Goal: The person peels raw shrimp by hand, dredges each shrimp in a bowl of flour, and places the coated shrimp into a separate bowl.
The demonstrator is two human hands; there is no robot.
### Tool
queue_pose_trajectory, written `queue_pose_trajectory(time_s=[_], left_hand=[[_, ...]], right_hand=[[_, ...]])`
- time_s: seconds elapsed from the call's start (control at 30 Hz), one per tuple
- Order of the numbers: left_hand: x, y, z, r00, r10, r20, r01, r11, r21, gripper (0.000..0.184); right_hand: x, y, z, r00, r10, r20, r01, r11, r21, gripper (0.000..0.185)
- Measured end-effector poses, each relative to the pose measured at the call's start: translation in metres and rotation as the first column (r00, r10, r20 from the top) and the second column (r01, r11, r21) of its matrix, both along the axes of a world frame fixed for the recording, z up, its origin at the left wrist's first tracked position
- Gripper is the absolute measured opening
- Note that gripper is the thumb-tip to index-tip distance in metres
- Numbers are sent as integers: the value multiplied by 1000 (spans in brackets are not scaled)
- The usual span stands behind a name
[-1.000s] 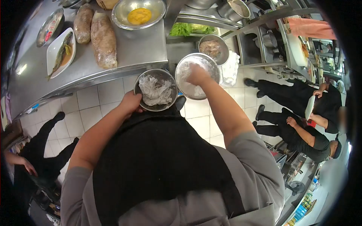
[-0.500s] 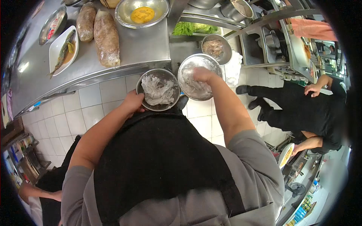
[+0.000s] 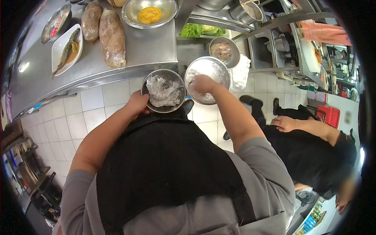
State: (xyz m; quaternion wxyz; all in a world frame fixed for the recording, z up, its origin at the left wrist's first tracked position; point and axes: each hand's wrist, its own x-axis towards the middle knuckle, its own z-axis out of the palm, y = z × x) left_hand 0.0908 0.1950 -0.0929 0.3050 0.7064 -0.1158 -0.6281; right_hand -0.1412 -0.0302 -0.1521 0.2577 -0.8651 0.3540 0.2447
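Observation:
My left hand (image 3: 139, 103) grips the rim of a metal bowl (image 3: 181, 102), thumb at the edge. Inside that bowl lies a heap of white, flour-coated strips (image 3: 161, 92). Beside it, at the right, is a second metal bowl (image 3: 226, 74) with white powder (image 3: 207, 69) that looks like flour. My right hand (image 3: 202, 84) reaches down into this second bowl with its fingers curled. Whatever those fingers hold is hidden. Behind, a smaller metal bowl (image 3: 236, 58) contains pale brownish pieces.
On the steel counter (image 3: 152, 51) stand a bowl of beaten egg (image 3: 150, 15), two wrapped rolls (image 3: 112, 41) and a white dish (image 3: 57, 51) with a fish. Leafy greens (image 3: 196, 29) sit behind. A person in black (image 3: 313, 152) is close on my right.
My right hand has shifted slightly down-left within the powder bowl, its fingers now curled. The person on the right has come nearer. The person at lower left is out of view.

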Motion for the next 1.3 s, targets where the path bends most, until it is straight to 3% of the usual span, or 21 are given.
queue_pose_trajectory(time_s=[0.17,0.27,0.37,0.4,0.47,0.57,0.67,0.73,0.8,0.87,0.97,1.1,1.3], left_hand=[[0,-1,4,1000,2,3,-2,1000,14,29],[3,-2,1,1000,-21,-11,22,999,24,30],[3,-1,0,999,-35,-20,35,999,22,31],[3,-1,1,999,-44,-19,44,999,15,32],[2,-2,5,999,-28,-30,29,1000,9,31],[2,0,0,999,-11,-36,11,1000,-7,31],[2,-1,0,999,-17,-45,16,1000,-17,31],[2,0,-1,999,-18,-48,18,1000,-18,30],[1,1,-4,999,-12,-45,11,1000,-20,30],[-1,2,-6,999,12,-51,-13,1000,-16,30],[-3,0,2,999,16,-40,-16,1000,-6,29],[-1,1,0,999,5,-40,-6,1000,-13,29],[-7,-4,8,999,38,-20,-38,999,7,30]], right_hand=[[11,30,12,995,-99,24,101,987,-122,44],[14,22,29,994,-95,-45,95,995,-10,45],[2,4,29,923,-375,-83,370,811,454,48],[-2,8,29,911,-390,136,311,865,395,50],[-8,6,31,924,-362,123,297,883,364,45],[-2,-12,31,995,-92,-42,100,963,252,46],[-19,-12,23,968,-149,204,126,984,122,50],[-46,-34,-36,967,120,225,-100,990,-98,43],[-45,-30,-29,975,119,188,-81,977,-198,37],[-6,8,52,977,-162,139,188,962,-196,32],[10,22,29,993,-120,-17,112,960,-255,30],[22,22,16,996,-5,-85,-4,994,-110,37],[24,24,26,991,-88,-97,72,985,-156,35]])
